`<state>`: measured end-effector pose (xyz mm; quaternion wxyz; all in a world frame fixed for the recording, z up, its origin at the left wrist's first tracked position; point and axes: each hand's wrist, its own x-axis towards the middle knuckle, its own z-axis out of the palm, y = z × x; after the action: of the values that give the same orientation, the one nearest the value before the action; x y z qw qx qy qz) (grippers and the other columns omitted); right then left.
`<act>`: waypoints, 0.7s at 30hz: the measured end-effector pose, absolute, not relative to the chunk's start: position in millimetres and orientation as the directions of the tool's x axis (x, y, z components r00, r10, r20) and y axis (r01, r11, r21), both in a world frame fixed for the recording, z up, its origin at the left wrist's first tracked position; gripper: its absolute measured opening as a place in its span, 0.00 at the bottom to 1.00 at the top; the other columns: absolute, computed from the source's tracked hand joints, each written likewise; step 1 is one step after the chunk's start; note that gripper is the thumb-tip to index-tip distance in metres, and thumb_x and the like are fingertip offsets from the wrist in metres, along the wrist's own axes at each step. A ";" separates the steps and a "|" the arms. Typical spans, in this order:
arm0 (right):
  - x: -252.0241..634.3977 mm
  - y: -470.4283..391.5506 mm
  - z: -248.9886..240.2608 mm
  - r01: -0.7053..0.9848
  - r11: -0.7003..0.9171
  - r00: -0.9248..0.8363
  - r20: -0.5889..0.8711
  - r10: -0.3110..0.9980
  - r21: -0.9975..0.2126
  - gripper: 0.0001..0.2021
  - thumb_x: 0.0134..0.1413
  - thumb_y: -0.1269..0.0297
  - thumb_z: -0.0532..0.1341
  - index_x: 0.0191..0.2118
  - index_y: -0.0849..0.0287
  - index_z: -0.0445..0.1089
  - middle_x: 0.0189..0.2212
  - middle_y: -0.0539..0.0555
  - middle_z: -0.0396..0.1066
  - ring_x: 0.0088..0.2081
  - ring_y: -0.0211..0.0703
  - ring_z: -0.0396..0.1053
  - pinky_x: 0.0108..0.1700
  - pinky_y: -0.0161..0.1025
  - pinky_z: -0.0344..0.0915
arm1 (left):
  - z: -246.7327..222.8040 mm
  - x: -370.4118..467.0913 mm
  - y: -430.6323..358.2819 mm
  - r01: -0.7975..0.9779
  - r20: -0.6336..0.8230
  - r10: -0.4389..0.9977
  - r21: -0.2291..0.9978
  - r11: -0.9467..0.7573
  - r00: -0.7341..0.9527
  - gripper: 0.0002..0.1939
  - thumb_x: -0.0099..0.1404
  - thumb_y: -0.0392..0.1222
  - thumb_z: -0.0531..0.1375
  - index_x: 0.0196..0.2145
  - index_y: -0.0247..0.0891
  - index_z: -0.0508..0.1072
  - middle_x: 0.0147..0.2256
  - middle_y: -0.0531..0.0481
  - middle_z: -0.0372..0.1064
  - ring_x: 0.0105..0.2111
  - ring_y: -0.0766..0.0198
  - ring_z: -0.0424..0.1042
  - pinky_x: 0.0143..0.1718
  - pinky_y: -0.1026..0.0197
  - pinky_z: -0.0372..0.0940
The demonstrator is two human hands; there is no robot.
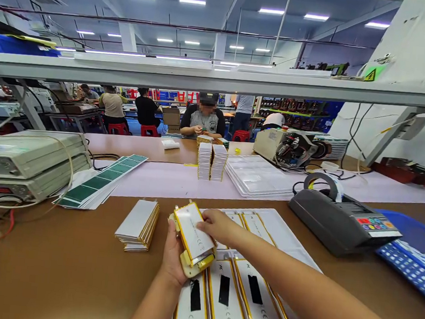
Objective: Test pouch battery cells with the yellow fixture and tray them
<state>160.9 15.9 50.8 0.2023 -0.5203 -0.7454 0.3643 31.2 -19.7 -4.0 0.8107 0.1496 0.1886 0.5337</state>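
Note:
My left hand (175,255) grips a cream-coloured holder (188,268) from its left side, just above a white tray. On the holder lies a flat white pouch battery (195,231) with yellow taped edges and printed marks, tilted towards me. The fingers of my right hand (216,225) are closed on the battery's right edge; the fingertips are partly hidden. Beneath my hands, the white plastic tray (294,251) carries several more pouch batteries (226,307), and some in the front row bear strips of black tape. A stack of similar batteries (138,222) stands left of my left hand.
Two tall battery stacks (211,162) stand farther back, beside empty clear trays (259,176). At right are a tape dispenser (341,220) and a blue basket (412,261). Green-and-white sheets (102,179) and stacked meters (30,158) occupy the left. A co-worker (203,119) sits opposite.

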 end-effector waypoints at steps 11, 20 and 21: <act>216.5 -18.2 63.1 0.812 0.364 -0.379 0.063 0.923 -0.456 0.19 0.58 0.55 0.43 0.29 0.58 0.66 0.28 0.52 0.67 0.30 0.39 0.63 0.32 0.35 0.54 | -2.1 25.6 -23.3 -0.807 -0.102 0.898 0.404 0.431 0.428 0.36 0.51 0.68 0.49 0.42 0.34 0.69 0.37 0.38 0.71 0.38 0.46 0.69 0.41 0.42 0.61; 349.4 -9.5 2.0 0.779 0.010 -0.061 -0.060 0.996 -0.627 0.17 0.52 0.52 0.48 0.25 0.59 0.63 0.20 0.50 0.62 0.26 0.39 0.60 0.28 0.34 0.54 | -7.8 27.8 -22.2 -0.815 -0.095 0.935 0.465 0.345 0.342 0.24 0.55 0.52 0.56 0.47 0.36 0.66 0.43 0.39 0.69 0.39 0.51 0.69 0.44 0.44 0.60; 355.1 -11.6 3.0 0.805 -0.013 -0.041 -0.078 0.996 -0.593 0.16 0.51 0.53 0.49 0.26 0.59 0.64 0.20 0.50 0.63 0.26 0.39 0.60 0.27 0.34 0.53 | -8.0 28.1 -21.4 -0.801 -0.134 0.933 0.482 0.355 0.333 0.22 0.55 0.47 0.57 0.47 0.35 0.66 0.42 0.39 0.70 0.39 0.51 0.70 0.44 0.44 0.61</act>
<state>355.1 -11.6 3.0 0.1901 -0.6660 -0.6761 0.2513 28.1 -21.4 -8.0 0.7992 0.1672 0.1976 0.5425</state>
